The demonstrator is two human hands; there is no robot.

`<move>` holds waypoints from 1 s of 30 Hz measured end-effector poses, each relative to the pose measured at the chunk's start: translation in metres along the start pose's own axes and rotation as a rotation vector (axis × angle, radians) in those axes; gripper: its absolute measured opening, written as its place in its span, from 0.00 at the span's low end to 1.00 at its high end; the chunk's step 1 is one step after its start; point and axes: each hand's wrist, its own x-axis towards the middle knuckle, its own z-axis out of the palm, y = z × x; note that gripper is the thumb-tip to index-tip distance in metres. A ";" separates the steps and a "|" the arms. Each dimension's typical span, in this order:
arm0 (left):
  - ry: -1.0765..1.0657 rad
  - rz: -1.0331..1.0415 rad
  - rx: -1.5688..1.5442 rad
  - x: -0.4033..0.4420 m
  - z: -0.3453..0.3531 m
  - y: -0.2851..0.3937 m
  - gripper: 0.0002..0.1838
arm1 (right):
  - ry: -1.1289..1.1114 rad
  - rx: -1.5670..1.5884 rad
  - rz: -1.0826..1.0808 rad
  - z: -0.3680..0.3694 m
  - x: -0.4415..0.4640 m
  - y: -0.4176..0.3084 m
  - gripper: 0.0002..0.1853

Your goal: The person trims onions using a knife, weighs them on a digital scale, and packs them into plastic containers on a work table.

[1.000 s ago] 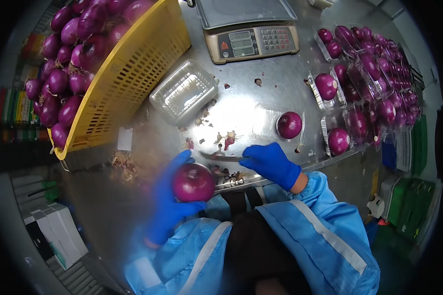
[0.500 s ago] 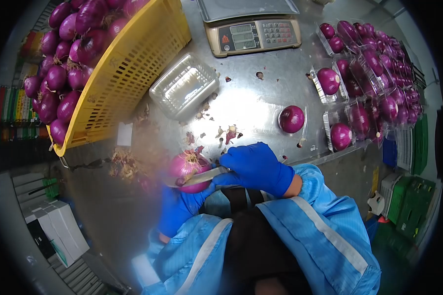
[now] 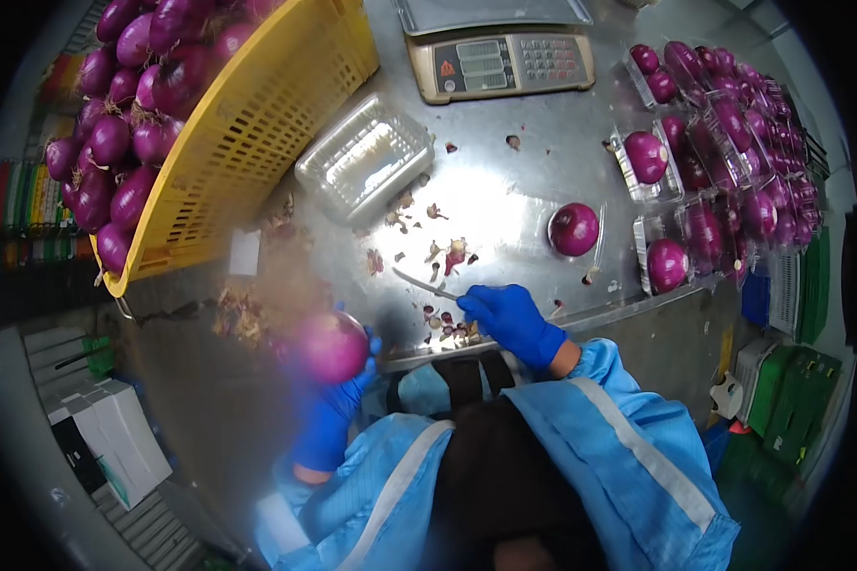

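Observation:
A red onion [image 3: 336,347] rests in my left hand [image 3: 338,404], which wears a blue glove and wraps its fingers round the onion's right side and underside. Blur covers part of that hand. My right hand [image 3: 514,324], gloved too, grips a knife [image 3: 423,284] by its handle; the blade points left over the steel table, apart from the onion. Cut onion ends and skin bits [image 3: 448,324] lie by the table edge below the blade. Another red onion [image 3: 573,229] sits on a clear plastic tray to the right of the knife.
A yellow crate [image 3: 248,143] full of red onions stands tilted at the left. Behind lies a stack of clear trays [image 3: 364,157] beside a weighing scale [image 3: 502,67]. Packed onions in trays [image 3: 705,171] crowd the right side. Dry roots and skins [image 3: 243,309] lie at the left.
The knife has come away from the onion and moved right with my right hand. The onion in my left hand has turned; its root tuft no longer shows.

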 end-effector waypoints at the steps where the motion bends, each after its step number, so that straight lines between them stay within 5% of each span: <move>1: 0.034 0.006 0.012 -0.003 0.001 0.003 0.46 | -0.005 0.053 -0.046 0.009 -0.006 -0.007 0.15; 2: 0.047 0.016 0.025 -0.001 0.004 0.005 0.46 | 0.002 0.093 -0.105 0.008 -0.002 -0.020 0.14; 3: 0.043 0.004 0.067 0.003 0.007 0.003 0.46 | -0.127 0.156 0.118 0.003 0.006 -0.035 0.16; 6: 0.068 0.104 0.349 0.017 0.001 -0.007 0.46 | 0.128 0.581 -0.046 -0.012 0.016 -0.079 0.22; 18: 0.056 0.011 0.408 0.042 0.007 -0.034 0.44 | 0.382 0.602 -0.083 -0.014 0.009 -0.070 0.18; 23: 0.053 -0.034 0.433 0.047 0.003 -0.034 0.44 | 0.308 0.394 -0.024 -0.013 0.005 -0.062 0.14; 27: 0.094 0.224 0.954 0.048 0.011 -0.036 0.43 | 0.217 0.727 0.140 0.000 -0.005 -0.049 0.13; 30: 0.111 0.435 1.231 0.058 0.047 -0.043 0.43 | 0.060 0.457 0.344 -0.013 -0.028 -0.045 0.13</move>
